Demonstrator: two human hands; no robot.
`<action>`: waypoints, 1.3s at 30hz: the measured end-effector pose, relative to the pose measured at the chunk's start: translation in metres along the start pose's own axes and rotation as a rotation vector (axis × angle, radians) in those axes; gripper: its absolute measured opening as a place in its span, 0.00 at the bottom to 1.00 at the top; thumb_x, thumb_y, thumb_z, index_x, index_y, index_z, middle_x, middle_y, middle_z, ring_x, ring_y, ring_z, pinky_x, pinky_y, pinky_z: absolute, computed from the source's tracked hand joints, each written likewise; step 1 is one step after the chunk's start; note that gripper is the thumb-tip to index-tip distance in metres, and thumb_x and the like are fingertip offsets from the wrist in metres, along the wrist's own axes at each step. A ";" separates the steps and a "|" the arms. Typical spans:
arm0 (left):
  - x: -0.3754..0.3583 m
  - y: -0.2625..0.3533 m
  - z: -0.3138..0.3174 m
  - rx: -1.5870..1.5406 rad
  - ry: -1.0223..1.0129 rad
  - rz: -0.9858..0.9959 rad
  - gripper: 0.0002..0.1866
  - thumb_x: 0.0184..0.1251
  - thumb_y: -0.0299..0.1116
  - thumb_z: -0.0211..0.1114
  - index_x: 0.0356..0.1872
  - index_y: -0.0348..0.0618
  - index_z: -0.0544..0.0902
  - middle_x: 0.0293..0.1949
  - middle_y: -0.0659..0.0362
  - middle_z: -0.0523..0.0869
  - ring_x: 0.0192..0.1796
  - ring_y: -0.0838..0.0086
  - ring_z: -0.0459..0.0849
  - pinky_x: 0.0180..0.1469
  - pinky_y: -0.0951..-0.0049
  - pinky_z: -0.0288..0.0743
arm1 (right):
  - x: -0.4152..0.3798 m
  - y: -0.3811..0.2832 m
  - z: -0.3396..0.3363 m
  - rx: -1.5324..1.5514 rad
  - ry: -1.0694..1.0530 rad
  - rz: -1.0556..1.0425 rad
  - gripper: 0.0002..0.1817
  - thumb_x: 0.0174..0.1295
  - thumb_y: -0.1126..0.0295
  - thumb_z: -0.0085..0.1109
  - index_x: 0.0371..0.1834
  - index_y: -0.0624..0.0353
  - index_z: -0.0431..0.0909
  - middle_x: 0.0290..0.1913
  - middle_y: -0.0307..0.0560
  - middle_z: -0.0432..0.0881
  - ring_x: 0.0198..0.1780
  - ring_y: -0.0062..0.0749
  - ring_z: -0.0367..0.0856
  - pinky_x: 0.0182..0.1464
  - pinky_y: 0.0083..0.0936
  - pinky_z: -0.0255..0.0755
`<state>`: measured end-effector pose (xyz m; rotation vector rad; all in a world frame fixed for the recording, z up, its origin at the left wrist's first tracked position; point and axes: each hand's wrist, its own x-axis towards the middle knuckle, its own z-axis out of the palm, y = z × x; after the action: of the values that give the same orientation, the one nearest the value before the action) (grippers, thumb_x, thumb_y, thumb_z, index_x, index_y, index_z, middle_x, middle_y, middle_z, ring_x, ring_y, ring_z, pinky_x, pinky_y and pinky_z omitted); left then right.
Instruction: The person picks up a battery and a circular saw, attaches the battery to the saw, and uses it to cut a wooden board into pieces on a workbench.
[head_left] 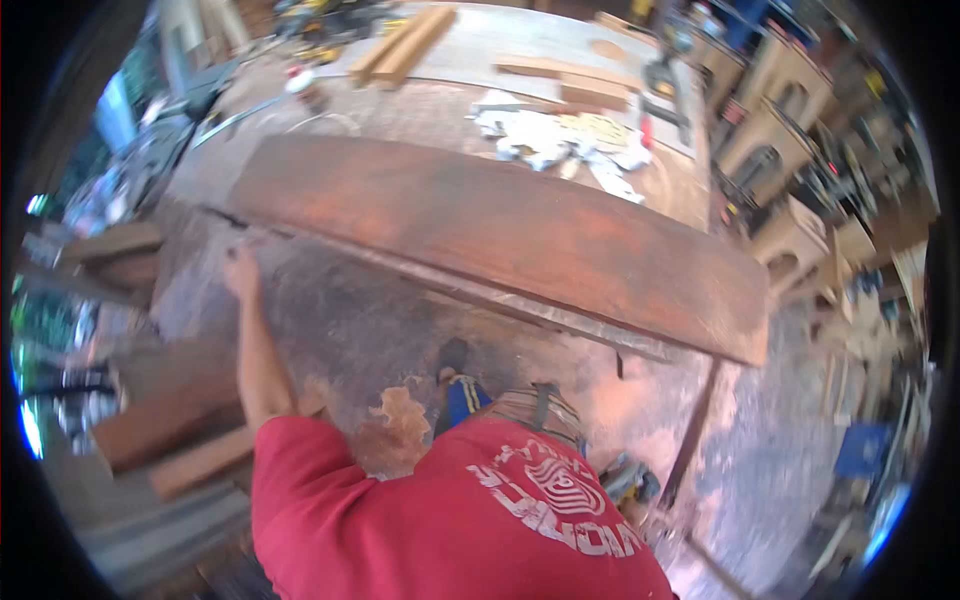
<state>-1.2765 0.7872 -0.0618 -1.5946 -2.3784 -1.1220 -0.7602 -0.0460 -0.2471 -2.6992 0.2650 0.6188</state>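
Observation:
A long reddish-brown wooden board with rounded corners lies slantwise in front of me, dark patches across its face. Along its near side runs a paler strip of wood. My left hand reaches out on the left, close below the board's left end; its fingers are small and blurred, so I cannot tell whether they grip anything. My right hand is out of sight, the right arm hidden beyond the red shirt.
Behind the board, a worktop carries wooden strips, a crumpled white cloth and a red-capped bottle. Slotted wooden pieces line the right. Planks lie at left. A yellow-and-black tool sits low beside me.

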 end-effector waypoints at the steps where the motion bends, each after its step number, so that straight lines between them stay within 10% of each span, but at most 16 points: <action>1: 0.043 -0.002 0.027 0.036 -0.013 0.051 0.35 0.73 0.58 0.58 0.61 0.31 0.81 0.58 0.37 0.84 0.63 0.47 0.81 0.67 0.55 0.70 | -0.020 -0.004 -0.004 0.084 -0.036 0.061 0.29 0.54 0.56 0.73 0.55 0.63 0.82 0.42 0.51 0.89 0.43 0.43 0.88 0.47 0.43 0.81; 2: 0.083 -0.005 0.045 0.098 -0.068 0.119 0.36 0.73 0.60 0.56 0.59 0.32 0.82 0.57 0.37 0.85 0.61 0.46 0.82 0.64 0.53 0.72 | 0.006 0.060 0.038 0.210 0.090 -0.220 0.32 0.54 0.51 0.76 0.55 0.63 0.81 0.43 0.49 0.89 0.43 0.41 0.88 0.48 0.41 0.80; 7: 0.277 -0.032 0.153 0.676 -0.398 0.583 0.42 0.75 0.69 0.47 0.52 0.34 0.88 0.50 0.37 0.88 0.50 0.44 0.88 0.51 0.45 0.80 | -0.133 -0.039 0.050 0.053 0.433 0.366 0.16 0.51 0.75 0.63 0.46 0.64 0.82 0.37 0.58 0.88 0.33 0.50 0.89 0.34 0.43 0.81; 8: 0.301 -0.052 0.175 0.259 -0.561 0.792 0.48 0.73 0.72 0.46 0.57 0.28 0.85 0.54 0.34 0.86 0.54 0.40 0.85 0.56 0.46 0.78 | -0.153 -0.030 0.052 0.185 0.381 0.462 0.15 0.52 0.77 0.63 0.45 0.64 0.82 0.36 0.57 0.87 0.31 0.48 0.88 0.32 0.43 0.81; 11: 0.326 -0.048 0.239 0.301 -0.643 0.219 0.48 0.73 0.72 0.45 0.61 0.28 0.82 0.58 0.34 0.84 0.56 0.39 0.84 0.58 0.47 0.77 | -0.198 -0.027 0.059 0.479 0.235 0.637 0.12 0.53 0.80 0.62 0.42 0.64 0.83 0.31 0.53 0.84 0.26 0.43 0.85 0.27 0.41 0.80; 17: 0.226 0.016 0.245 0.223 -0.541 0.146 0.48 0.73 0.72 0.45 0.61 0.29 0.82 0.58 0.34 0.84 0.57 0.39 0.84 0.59 0.47 0.77 | -0.288 0.017 0.099 0.503 0.098 0.822 0.09 0.54 0.81 0.63 0.40 0.65 0.82 0.27 0.51 0.82 0.24 0.40 0.82 0.25 0.39 0.78; 21: 0.151 0.045 0.189 0.129 -0.500 0.099 0.48 0.73 0.72 0.45 0.61 0.29 0.82 0.58 0.34 0.84 0.57 0.39 0.83 0.59 0.47 0.77 | -0.335 -0.070 0.076 0.565 0.140 0.940 0.13 0.54 0.81 0.65 0.43 0.63 0.82 0.30 0.51 0.83 0.27 0.41 0.84 0.26 0.39 0.78; 22: 0.139 0.051 0.180 0.111 -0.492 0.086 0.48 0.73 0.72 0.45 0.61 0.29 0.82 0.58 0.34 0.84 0.57 0.39 0.83 0.60 0.47 0.77 | -0.332 0.047 0.143 0.402 0.106 0.763 0.15 0.53 0.82 0.65 0.45 0.63 0.82 0.31 0.51 0.84 0.29 0.41 0.84 0.27 0.41 0.79; 39: 0.005 0.151 0.154 0.045 -0.612 -0.001 0.43 0.70 0.69 0.55 0.60 0.33 0.84 0.58 0.41 0.86 0.57 0.46 0.85 0.63 0.50 0.74 | -0.076 -0.059 0.004 0.392 0.142 0.550 0.23 0.52 0.75 0.64 0.55 0.64 0.78 0.36 0.56 0.86 0.33 0.44 0.89 0.38 0.36 0.83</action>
<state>-1.1042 0.9125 -0.0927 -2.1632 -2.7110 -0.6262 -0.8139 0.0170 -0.1983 -2.2826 1.0691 0.4530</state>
